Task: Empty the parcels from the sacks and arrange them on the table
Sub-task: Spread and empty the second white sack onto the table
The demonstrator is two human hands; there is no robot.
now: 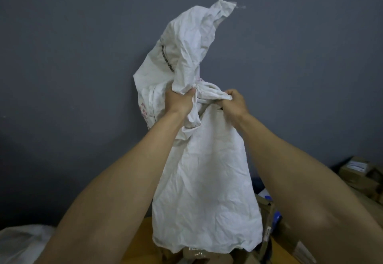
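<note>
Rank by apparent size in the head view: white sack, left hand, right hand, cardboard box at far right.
1. white sack, by far largest.
2. left hand, right hand and cardboard box look about alike; the box sits farther away, so no firm order.

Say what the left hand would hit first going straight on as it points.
The left hand grips the white sack, bunched right ahead; beyond that, probably the grey wall, depth unclear.
</note>
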